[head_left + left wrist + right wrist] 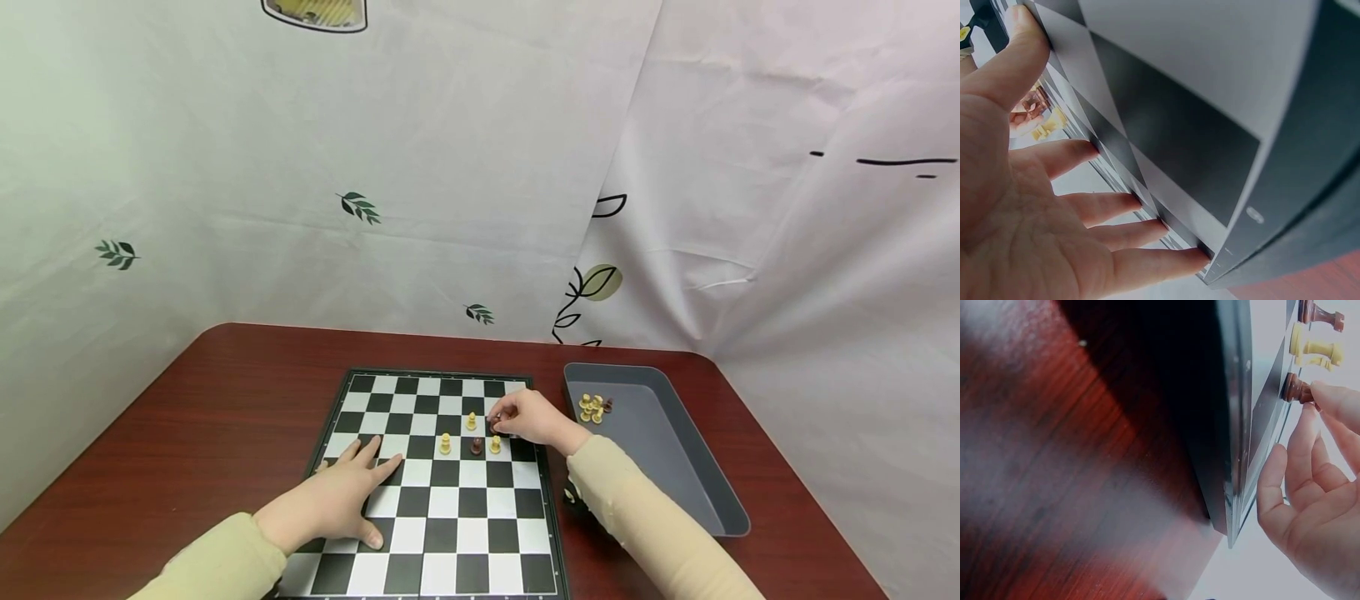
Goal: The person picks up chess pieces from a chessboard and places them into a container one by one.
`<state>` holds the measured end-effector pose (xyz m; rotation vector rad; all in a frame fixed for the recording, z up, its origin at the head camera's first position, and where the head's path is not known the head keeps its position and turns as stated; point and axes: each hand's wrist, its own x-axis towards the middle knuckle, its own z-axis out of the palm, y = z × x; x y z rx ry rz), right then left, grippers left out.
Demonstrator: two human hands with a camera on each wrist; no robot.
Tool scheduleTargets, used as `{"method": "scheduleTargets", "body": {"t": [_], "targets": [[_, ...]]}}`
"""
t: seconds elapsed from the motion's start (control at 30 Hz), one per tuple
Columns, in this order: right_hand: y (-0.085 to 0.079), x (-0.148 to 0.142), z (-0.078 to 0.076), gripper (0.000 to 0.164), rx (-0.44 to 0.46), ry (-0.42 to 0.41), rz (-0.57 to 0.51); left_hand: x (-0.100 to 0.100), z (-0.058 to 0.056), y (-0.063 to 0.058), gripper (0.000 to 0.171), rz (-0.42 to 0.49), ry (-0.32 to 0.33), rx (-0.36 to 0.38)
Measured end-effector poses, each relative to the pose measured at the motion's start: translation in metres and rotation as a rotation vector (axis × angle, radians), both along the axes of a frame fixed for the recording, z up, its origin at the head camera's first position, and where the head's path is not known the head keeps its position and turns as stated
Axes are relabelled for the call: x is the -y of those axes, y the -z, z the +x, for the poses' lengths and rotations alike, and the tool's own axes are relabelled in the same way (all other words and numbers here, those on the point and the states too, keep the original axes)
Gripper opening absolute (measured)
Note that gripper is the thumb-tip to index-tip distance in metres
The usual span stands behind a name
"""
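On the reddish-brown table, the left hand reaches over the near left part of the chessboard, fingers and thumb spread apart with tips on the squares. Further right on the board stand a yellow chess piece, another yellow piece farther back, the brown rook and a third yellow piece just beside it. Behind that one, the right hand pinches a brown chess piece between thumb and finger, its base at the board; whether it touches, I cannot tell. Rightmost lies the grey tray, with yellow pieces and a brown piece clustered at its far left
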<state>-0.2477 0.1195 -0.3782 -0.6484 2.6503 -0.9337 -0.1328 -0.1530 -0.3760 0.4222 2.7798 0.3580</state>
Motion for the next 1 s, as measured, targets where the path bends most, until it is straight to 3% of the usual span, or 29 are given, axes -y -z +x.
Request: {"method": "scheduleTargets", "body": {"t": [1.0], "targets": [[-0.0035, -0.0052, 0.0015, 0.009, -0.014, -0.018, -0.046, -0.0003, 0.0011, -0.0013, 0.106, 0.002, 0.001, -0.003]]}}
